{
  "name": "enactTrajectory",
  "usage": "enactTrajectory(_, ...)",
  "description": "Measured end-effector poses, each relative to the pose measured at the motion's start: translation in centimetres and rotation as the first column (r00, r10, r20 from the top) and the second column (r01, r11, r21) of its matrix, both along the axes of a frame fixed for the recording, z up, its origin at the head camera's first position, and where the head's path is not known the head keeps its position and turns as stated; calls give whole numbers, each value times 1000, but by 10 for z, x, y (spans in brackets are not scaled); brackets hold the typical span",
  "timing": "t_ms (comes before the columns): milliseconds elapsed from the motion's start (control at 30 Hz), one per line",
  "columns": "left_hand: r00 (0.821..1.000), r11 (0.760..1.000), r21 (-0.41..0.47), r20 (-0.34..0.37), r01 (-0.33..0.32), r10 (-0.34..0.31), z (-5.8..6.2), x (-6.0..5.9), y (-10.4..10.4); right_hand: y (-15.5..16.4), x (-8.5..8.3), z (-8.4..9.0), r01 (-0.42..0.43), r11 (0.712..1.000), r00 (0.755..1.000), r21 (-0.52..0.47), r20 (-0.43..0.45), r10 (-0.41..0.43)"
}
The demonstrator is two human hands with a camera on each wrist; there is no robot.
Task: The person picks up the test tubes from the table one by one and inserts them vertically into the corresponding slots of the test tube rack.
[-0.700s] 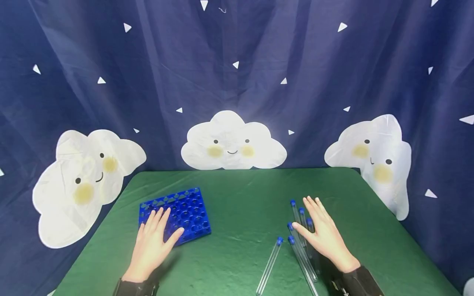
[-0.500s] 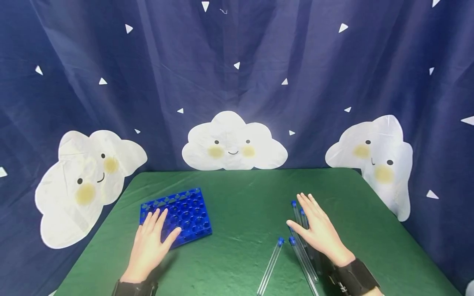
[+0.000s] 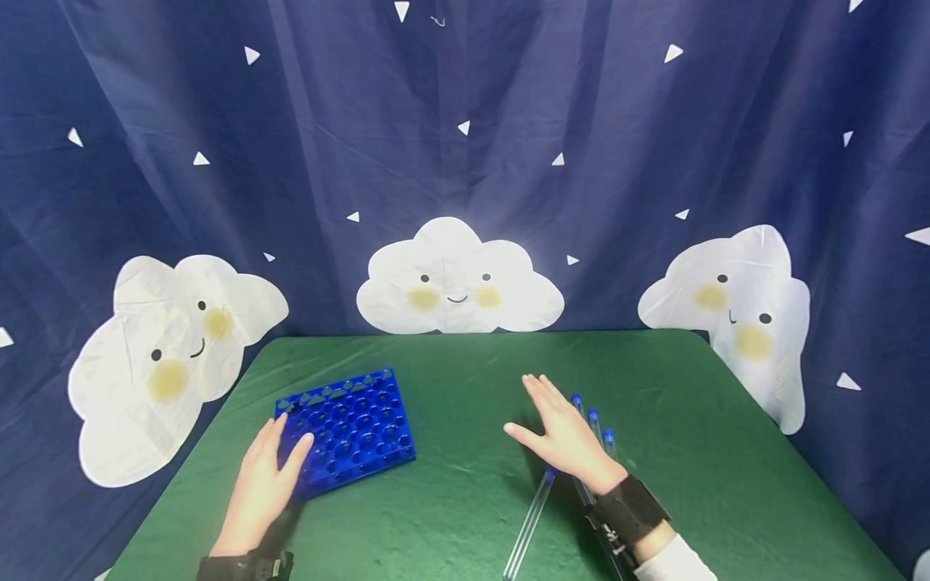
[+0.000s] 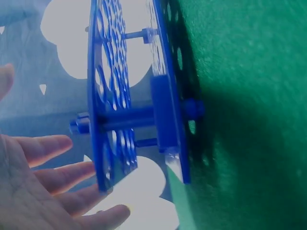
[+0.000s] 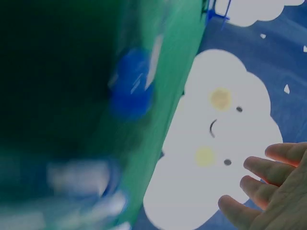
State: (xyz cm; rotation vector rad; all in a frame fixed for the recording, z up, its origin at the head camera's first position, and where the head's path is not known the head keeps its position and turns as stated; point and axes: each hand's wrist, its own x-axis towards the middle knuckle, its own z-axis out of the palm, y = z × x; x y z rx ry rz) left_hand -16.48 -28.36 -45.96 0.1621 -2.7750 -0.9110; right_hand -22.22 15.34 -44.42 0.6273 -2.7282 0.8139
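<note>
Green cloth covers the bench (image 3: 472, 379), and my two hands hover low over it with nothing in them. My left hand (image 3: 263, 484) is flat, fingers straight and loosely spread, its fingertips at the near left corner of the blue tube rack (image 3: 349, 432), which sits toward the bench's left edge; from the left wrist view the rack's two perforated plates (image 4: 124, 96) stand just beyond my fingers (image 4: 53, 143), and I cannot tell whether they touch it. My right hand (image 3: 563, 436) is also flat and spread, thumb out, held over the right half of the bench. Beneath and beside it lie the clear test tubes with blue caps (image 3: 592, 424), side by side, caps pointing at the far edge; one more tube (image 3: 529, 524) lies apart, slanting toward the near edge. Nothing stands between the tubes and the rack but bare cloth. Behind the far edge hangs a dark blue curtain (image 3: 465, 121) printed with smiling white clouds. The right wrist view is too blurred to add much.
</note>
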Motion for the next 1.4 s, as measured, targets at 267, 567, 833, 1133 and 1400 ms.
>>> enactTrajectory(267,973,980,154,212,-122,88,-2,-3,-19,-41,-5,2,-98,991,982,-91,154,111)
enactTrajectory(567,955,931,303,269,-205,123,-13,-7,-21,-82,-6,-11,-248,954,904,-170,313,291)
enactTrajectory(833,951,906,367,290,-211,104,-18,-10,-19,-108,-9,-18,-237,938,840,-254,432,329)
enactTrajectory(1133,958,893,397,266,-212,109,-19,-10,-20,-138,-9,-24,-133,910,758,-393,550,349)
enactTrajectory(1400,963,876,440,255,-199,91,-19,-8,-21,-148,-10,-29,-80,888,789,-452,516,334)
